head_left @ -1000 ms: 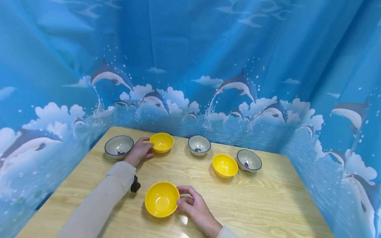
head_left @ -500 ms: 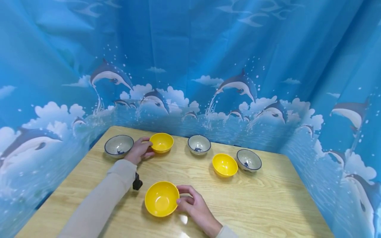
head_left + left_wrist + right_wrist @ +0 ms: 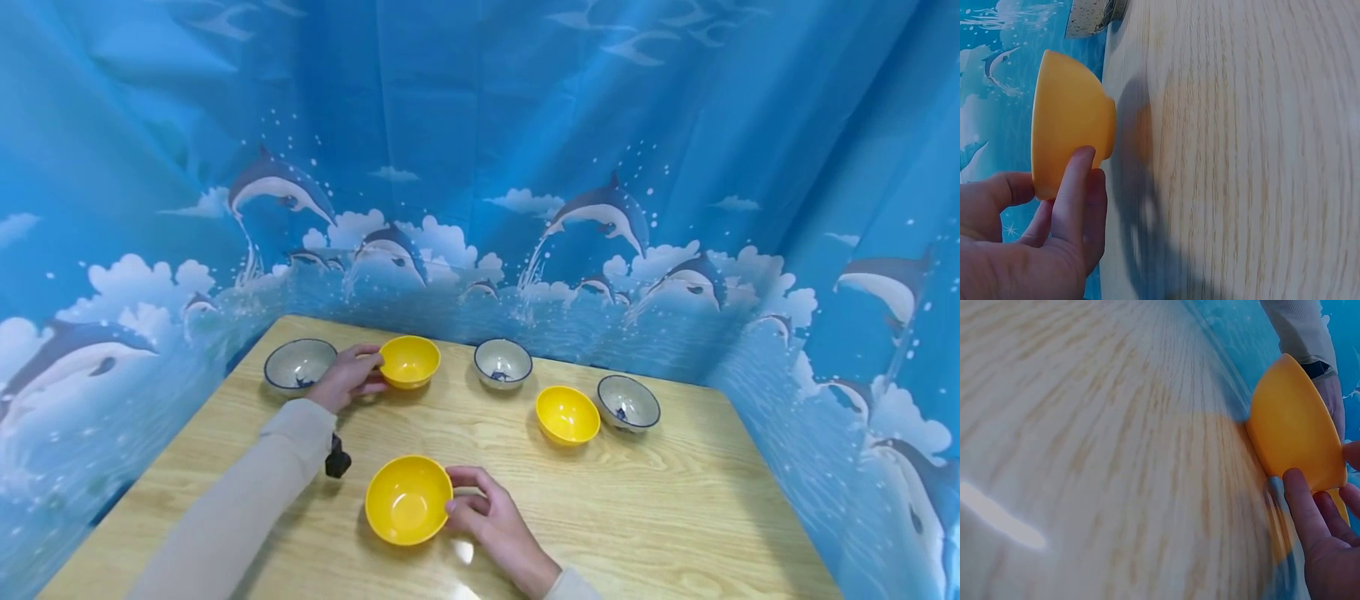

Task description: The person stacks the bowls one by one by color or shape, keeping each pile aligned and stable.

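At the far left of the table, my left hand holds a yellow bowl by its left side. The left wrist view shows the thumb at the rim of that bowl and fingers against its outer wall. Whether its foot touches the table, I cannot tell. Nearer to me, my right hand pinches the right side of another yellow bowl. In the right wrist view, this bowl has fingers on its outer wall and the thumb by its rim. Both bowls are upright.
A grey bowl with a blue rim sits left of my left hand, partly hidden. Another grey bowl stands at the back. To the right, a third yellow bowl is beside a grey bowl. A dolphin-print curtain borders the wooden table.
My left hand and its yellow bowl have shifted very slightly, the bowl a little to the right. The right hand and its bowl have hardly moved.
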### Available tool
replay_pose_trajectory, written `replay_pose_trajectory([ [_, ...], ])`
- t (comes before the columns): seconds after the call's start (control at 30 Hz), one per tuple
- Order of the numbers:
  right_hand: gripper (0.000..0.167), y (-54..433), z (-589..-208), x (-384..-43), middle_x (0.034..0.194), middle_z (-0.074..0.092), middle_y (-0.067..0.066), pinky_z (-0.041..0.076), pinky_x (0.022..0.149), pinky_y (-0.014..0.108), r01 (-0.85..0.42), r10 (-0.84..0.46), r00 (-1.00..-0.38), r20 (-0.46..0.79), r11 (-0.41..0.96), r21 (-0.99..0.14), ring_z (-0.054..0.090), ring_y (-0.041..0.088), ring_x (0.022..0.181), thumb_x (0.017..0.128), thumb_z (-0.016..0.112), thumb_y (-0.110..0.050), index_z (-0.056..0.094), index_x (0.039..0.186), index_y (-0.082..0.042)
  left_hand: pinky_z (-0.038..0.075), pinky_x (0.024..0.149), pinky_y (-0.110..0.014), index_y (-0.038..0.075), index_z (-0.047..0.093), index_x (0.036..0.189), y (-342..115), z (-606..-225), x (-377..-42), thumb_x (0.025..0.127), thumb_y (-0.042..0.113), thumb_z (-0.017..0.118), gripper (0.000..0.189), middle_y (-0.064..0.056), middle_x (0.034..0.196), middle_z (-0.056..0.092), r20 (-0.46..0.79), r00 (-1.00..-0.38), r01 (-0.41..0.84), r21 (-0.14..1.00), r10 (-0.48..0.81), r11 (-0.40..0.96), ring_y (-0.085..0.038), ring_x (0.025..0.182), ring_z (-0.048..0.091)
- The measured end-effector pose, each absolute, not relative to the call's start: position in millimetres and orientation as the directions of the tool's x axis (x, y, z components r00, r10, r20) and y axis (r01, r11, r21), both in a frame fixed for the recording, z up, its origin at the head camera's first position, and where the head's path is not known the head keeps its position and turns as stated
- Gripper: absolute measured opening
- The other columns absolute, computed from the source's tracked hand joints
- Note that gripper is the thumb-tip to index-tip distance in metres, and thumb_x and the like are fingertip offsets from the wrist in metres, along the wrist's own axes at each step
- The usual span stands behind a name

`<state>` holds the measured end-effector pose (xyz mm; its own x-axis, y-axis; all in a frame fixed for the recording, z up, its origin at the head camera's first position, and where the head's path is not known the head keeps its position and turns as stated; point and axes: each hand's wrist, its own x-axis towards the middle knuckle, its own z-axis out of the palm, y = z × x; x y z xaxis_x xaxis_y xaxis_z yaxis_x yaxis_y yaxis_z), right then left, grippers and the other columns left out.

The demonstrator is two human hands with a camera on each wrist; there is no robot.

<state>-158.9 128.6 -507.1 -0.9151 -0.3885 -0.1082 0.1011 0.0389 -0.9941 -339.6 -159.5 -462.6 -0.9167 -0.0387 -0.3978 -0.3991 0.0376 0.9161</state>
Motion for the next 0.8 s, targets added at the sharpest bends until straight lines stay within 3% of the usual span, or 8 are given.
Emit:
replay_pose_trajectory([
  [0.27, 0.052, 128, -507, -159, 0.150, 0.059, 0.015, 0.065, 0.098, 0.028, 0.098, -0.383, -0.917, -0.107, 0.043, -0.994, 0.069, 0.022, 0.125, 0.104, 0.070, -0.016, 0.055, 0.153, -0.006, 0.068, 0.090, -0.033, 0.005, 0.037, 0.168, -165, -461, -337, 0.110, 0.011, 0.054, 0.060, -0.029, 0.168, 0.041, -0.392, -0.920, -0.390, 0.917, 0.015, 0.082, -0.037, 0.127, 0.070],
  [0.8, 0.052, 128, -508, -158, 0.149, 0.058, 0.016, 0.065, 0.098, 0.028, 0.097, -0.378, -0.920, -0.105, 0.040, -0.994, 0.070, 0.022, 0.123, 0.104, 0.070, -0.016, 0.055, 0.153, -0.006, 0.068, 0.093, -0.037, 0.005, 0.044, 0.163, -176, -453, -320, 0.108, 0.014, 0.059, 0.057, -0.030, 0.163, 0.046, -0.414, -0.900, -0.386, 0.903, 0.139, 0.187, -0.033, 0.118, 0.074],
])
